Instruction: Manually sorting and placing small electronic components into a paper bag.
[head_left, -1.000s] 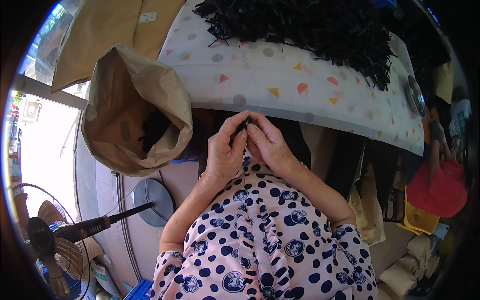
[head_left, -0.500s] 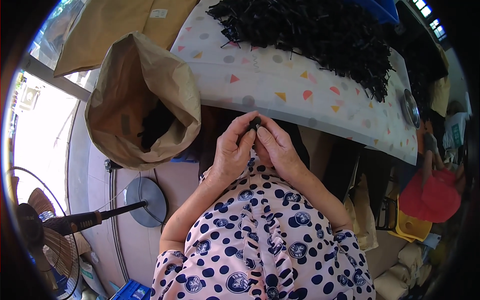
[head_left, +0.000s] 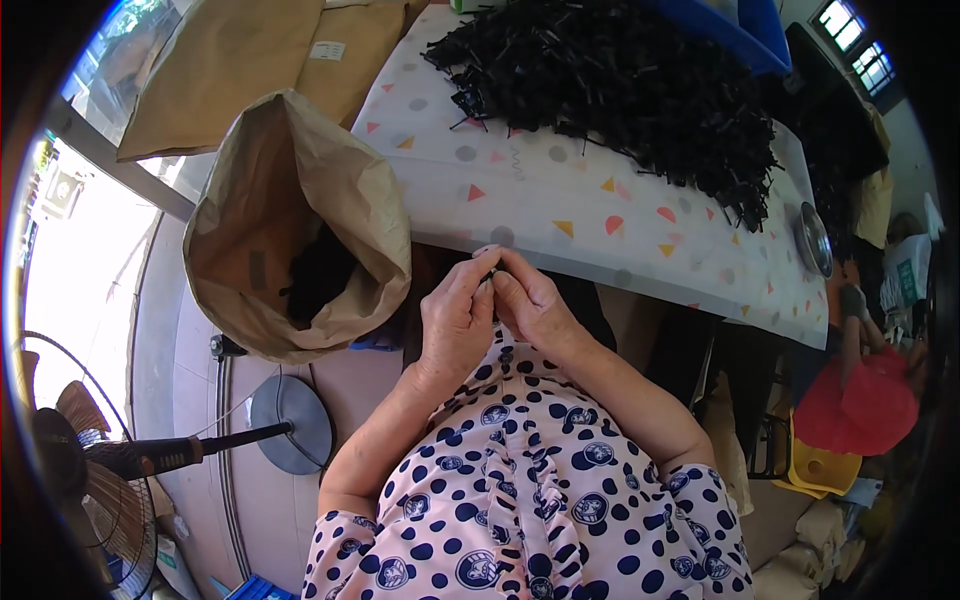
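Observation:
My left hand (head_left: pixel 457 310) and my right hand (head_left: pixel 530 303) meet in front of my chest, just off the table's near edge. Both are closed, fingertips pressed together around a small black piece (head_left: pixel 492 277). Most of that piece is hidden by the fingers, so its shape cannot be told. Beyond them, on the table covered with a patterned white cloth (head_left: pixel 440 190), lies a big heap of small black parts (head_left: pixel 620 90). An upright open brown paper sack (head_left: pixel 360 200) stands left of my hands, with black parts (head_left: pixel 320 275) inside.
A blue bin (head_left: pixel 735 35) sits behind the heap, and a metal bowl (head_left: pixel 815 240) at the table's right end. A flat brown sack (head_left: pixel 230 70) lies at the far left. A fan (head_left: pixel 100 460) stands at lower left. Another person in red (head_left: pixel 860 400) is at the right.
The black piece showed between the fingertips before; now the fingers cover most of it. My hands have closed in further around it. The whole view has shifted slightly.

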